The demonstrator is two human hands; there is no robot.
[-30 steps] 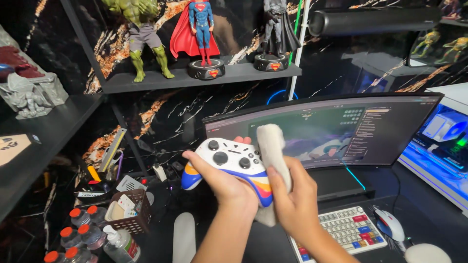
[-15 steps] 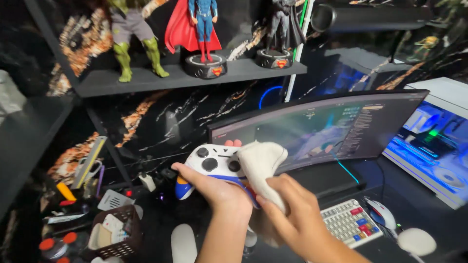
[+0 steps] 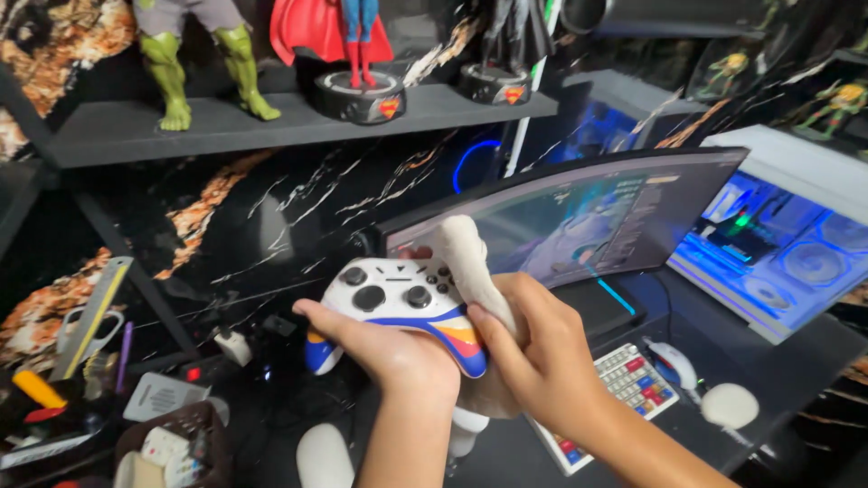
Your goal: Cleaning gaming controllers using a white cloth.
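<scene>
The left hand (image 3: 398, 348) is clamped on a white game controller (image 3: 393, 303), held in the air in front of the curved monitor (image 3: 579, 217). The right hand (image 3: 533, 357) is closed around a pale cloth (image 3: 466, 258), pressing it against the controller's right edge. Below them lie a keyboard (image 3: 624, 389) and a mouse (image 3: 674, 361) on the dark table (image 3: 796, 361); the shelf (image 3: 271, 122) sits well above.

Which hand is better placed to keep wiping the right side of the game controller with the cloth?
Right, probably. The right hand already presses the cloth against the controller there; the left hand grips it from below, steadying it.
</scene>
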